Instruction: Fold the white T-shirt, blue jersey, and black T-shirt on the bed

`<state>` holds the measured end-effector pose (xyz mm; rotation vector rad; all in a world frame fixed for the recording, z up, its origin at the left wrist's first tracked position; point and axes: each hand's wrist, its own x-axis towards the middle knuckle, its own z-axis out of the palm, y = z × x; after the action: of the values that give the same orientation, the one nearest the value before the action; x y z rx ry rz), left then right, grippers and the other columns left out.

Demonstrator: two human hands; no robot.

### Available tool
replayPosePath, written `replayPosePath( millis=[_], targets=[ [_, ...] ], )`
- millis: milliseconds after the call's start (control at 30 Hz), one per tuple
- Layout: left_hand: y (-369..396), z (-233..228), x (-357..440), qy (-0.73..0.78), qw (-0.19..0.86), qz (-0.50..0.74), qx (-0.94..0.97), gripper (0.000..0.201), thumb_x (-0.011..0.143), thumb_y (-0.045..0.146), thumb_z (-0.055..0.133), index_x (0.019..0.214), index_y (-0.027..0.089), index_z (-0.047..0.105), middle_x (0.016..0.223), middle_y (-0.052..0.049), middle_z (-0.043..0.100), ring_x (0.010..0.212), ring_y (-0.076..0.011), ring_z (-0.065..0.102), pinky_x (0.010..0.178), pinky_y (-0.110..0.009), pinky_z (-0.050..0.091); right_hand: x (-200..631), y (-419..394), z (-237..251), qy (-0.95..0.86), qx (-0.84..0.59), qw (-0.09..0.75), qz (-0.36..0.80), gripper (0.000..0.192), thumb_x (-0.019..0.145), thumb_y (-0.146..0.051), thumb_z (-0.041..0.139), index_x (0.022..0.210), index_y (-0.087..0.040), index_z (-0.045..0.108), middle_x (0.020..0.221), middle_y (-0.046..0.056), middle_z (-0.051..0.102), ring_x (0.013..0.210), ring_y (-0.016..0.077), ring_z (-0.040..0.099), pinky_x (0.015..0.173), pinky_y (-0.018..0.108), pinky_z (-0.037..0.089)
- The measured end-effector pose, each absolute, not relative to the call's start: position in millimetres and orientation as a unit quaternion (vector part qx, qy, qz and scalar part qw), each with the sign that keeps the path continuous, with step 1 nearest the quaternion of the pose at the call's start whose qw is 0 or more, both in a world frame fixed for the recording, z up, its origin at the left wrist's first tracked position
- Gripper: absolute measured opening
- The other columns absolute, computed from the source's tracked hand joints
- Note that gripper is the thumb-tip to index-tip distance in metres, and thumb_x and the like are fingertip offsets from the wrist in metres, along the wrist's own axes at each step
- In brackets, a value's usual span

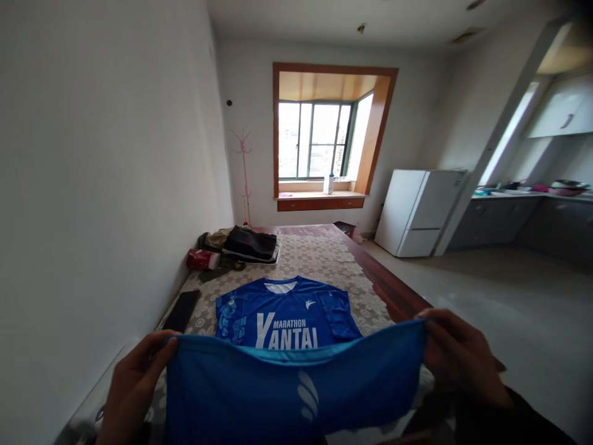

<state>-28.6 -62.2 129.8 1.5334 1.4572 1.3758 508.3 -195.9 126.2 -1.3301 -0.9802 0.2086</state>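
Observation:
A blue T-shirt (280, 314) with white "MARATHON YANTAI" lettering lies spread on the patterned cloth (319, 262), its neckline toward the window. In front of it, a broad stretch of blue fabric with a pale flame-like mark hangs raised between my hands; it looks like the shirt's lower part, though the join is hidden. My left hand (139, 377) pinches the upper left corner of this fabric. At the upper right corner, my right hand (466, 352) grips it likewise. The edge sags in the middle and shows lighter blue.
Folded dark clothes (250, 242) and a red-and-white packet (202, 259) sit at the back left. Along the wall side lies a dark flat object (182, 310). Beyond are a pink coat stand (244, 167), a window ledge with a bottle (328, 184), and a white fridge (414, 213).

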Motion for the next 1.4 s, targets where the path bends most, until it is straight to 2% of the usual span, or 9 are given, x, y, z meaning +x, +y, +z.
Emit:
replayPosePath(
  millis=[133,300,433,600,867,1067,1167,1267,1400],
  targets=[
    [48.8,133.8,4.5,0.550,0.292,0.474,0.623,0.056,0.064,0.071,0.072,0.089,0.021,0.073,0.088,-0.005,0.078,0.086,-0.0275,0.072,0.077,-0.033,0.058,542.7,-96.9,124.9,-0.479,-0.587,0.626,0.185,0.043,0.073,-0.058,0.081,0.094,-0.021,0.074,0.094,0.007,0.072,0.087,0.0241,0.064,0.073,0.030,0.054],
    [170.0,87.3,34.9,0.578,0.268,0.393,0.663,0.058,0.072,0.069,0.060,0.092,0.016,0.074,0.087,-0.010,0.078,0.077,-0.0252,0.070,0.063,-0.031,0.054,571.6,27.8,88.6,-0.526,-0.642,0.511,0.227,0.047,0.075,-0.061,0.068,0.092,-0.017,0.072,0.087,0.006,0.072,0.076,0.0213,0.062,0.066,0.031,0.050],
    [215.6,43.9,50.9,0.591,0.253,0.361,0.675,0.046,0.071,0.060,0.064,0.082,0.017,0.074,0.081,-0.009,0.078,0.079,-0.0257,0.071,0.070,-0.032,0.054,574.0,87.3,38.4,-0.531,-0.683,0.454,0.212,0.036,0.067,-0.054,0.067,0.074,-0.019,0.072,0.074,0.006,0.072,0.070,0.0227,0.063,0.063,0.033,0.048],
    [235.1,14.3,48.6,0.629,0.197,0.332,0.675,0.040,0.080,0.056,0.058,0.090,0.021,0.075,0.089,-0.009,0.079,0.088,-0.0280,0.072,0.074,-0.033,0.052,578.1,107.2,-8.6,-0.514,-0.729,0.430,0.137,0.026,0.074,-0.043,0.063,0.082,-0.021,0.074,0.079,0.005,0.074,0.075,0.0241,0.065,0.073,0.036,0.049],
    [236.6,6.7,50.4,0.653,0.164,0.274,0.687,0.039,0.084,0.053,0.060,0.106,0.024,0.071,0.100,-0.008,0.078,0.095,-0.0297,0.071,0.079,-0.035,0.049,583.5,114.2,-27.4,-0.514,-0.752,0.396,0.115,0.026,0.082,-0.041,0.061,0.095,-0.022,0.073,0.086,0.007,0.074,0.075,0.0231,0.066,0.075,0.035,0.048],
    [218.6,32.3,48.9,0.626,0.204,0.277,0.700,0.056,0.085,0.048,0.059,0.129,0.014,0.057,0.120,-0.015,0.073,0.085,-0.0222,0.072,0.078,-0.032,0.053,579.5,90.4,-2.6,-0.508,-0.755,0.392,0.137,0.044,0.080,-0.041,0.066,0.116,-0.015,0.066,0.107,0.014,0.074,0.075,0.0216,0.068,0.067,0.031,0.052],
    [165.9,52.7,36.6,0.589,0.225,0.242,0.738,0.053,0.080,0.054,0.063,0.121,0.019,0.063,0.110,-0.009,0.075,0.077,-0.0207,0.070,0.075,-0.032,0.053,569.7,29.8,12.2,-0.528,-0.762,0.355,0.118,0.038,0.079,-0.045,0.070,0.108,-0.020,0.069,0.110,0.011,0.074,0.078,0.0227,0.069,0.070,0.031,0.052],
    [87.1,60.6,18.0,0.618,0.185,0.224,0.731,0.045,0.082,0.062,0.057,0.105,0.026,0.067,0.096,-0.003,0.075,0.079,-0.0215,0.069,0.073,-0.031,0.051,548.6,-56.7,15.2,-0.552,-0.782,0.266,0.111,0.034,0.088,-0.059,0.059,0.093,-0.027,0.070,0.088,0.003,0.075,0.074,0.0231,0.069,0.068,0.032,0.050],
    [-3.6,43.6,-5.1,0.682,0.213,0.178,0.677,0.036,0.086,0.059,0.051,0.097,0.028,0.068,0.084,0.000,0.075,0.074,-0.0205,0.069,0.070,-0.030,0.050,518.5,-156.0,-1.8,-0.517,-0.820,0.217,0.115,0.041,0.092,-0.064,0.049,0.090,-0.029,0.069,0.079,0.002,0.073,0.075,0.0250,0.069,0.071,0.035,0.049]
  ],
)
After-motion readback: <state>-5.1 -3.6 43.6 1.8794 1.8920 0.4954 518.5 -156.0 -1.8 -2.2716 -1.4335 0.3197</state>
